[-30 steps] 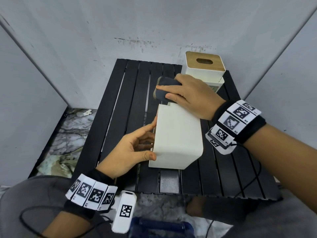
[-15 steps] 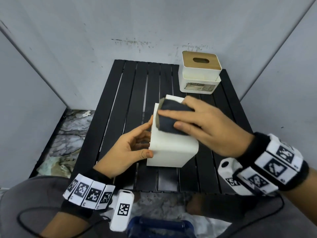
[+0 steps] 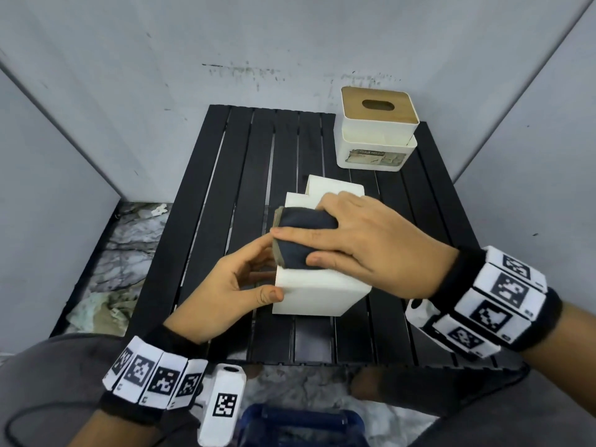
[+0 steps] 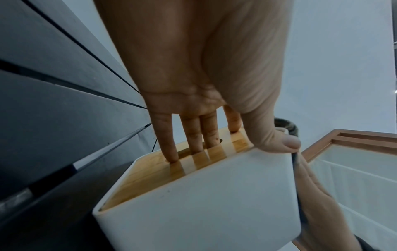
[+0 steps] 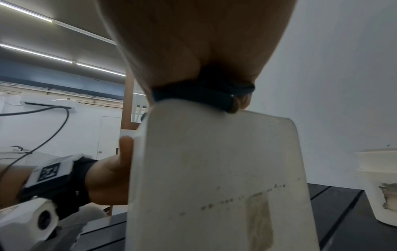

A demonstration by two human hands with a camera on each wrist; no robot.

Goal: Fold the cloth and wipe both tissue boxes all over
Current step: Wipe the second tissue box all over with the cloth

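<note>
A white tissue box [image 3: 319, 291] lies on its side in the middle of the black slatted table [image 3: 225, 188]. My left hand [image 3: 267, 269] grips its near left corner: the fingers [image 4: 171, 149] press the wooden lid [image 4: 150, 173] and the thumb wraps the white edge. On the box's top face my right hand [image 3: 296, 246] holds a folded dark blue cloth [image 3: 306, 221] between thumb and fingers. In the right wrist view the cloth [image 5: 193, 96] sits flat under my palm on the box [image 5: 214, 169]. A second tissue box [image 3: 375, 133] stands upright at the back right.
Grey walls close in the table on the back and both sides. Marble floor [image 3: 129, 240] shows past the left edge. A blue object [image 3: 300, 427] lies below the near edge, by my lap. The second box [image 5: 384, 186] has a torn label.
My right hand has drawn the cloth from the box's far end back along its top face toward me. The left hand has kept its hold on the box.
</note>
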